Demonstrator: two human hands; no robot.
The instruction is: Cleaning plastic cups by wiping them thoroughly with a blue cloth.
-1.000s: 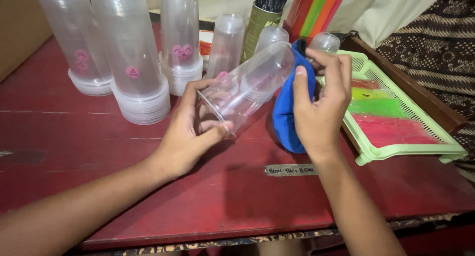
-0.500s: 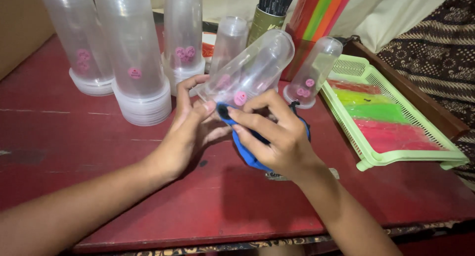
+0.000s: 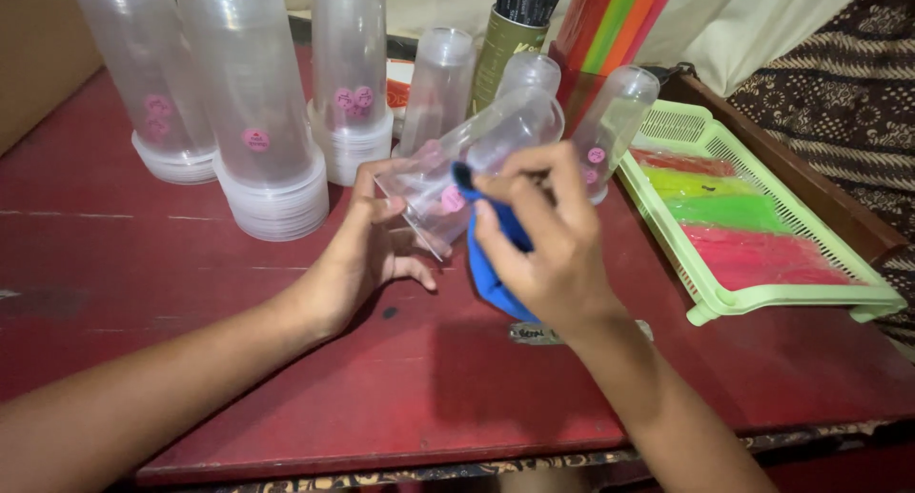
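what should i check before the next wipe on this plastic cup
1. Left hand grips the clear plastic cup near its open rim: ok.
2. Right hand presses the blue cloth on the cup's side: ok.
3. Cup held off the red table, tilted: ok.
4. Pink sticker on the cup intact: cannot tell, partly covered.
5. Small upturned cup right behind the held one: not ok, close.
6. Green tray apart from the right arm: ok.

A worn red wooden bench carries tall stacks of clear plastic cups, a green cylindrical holder of dark sticks, and a pale green slotted tray at right
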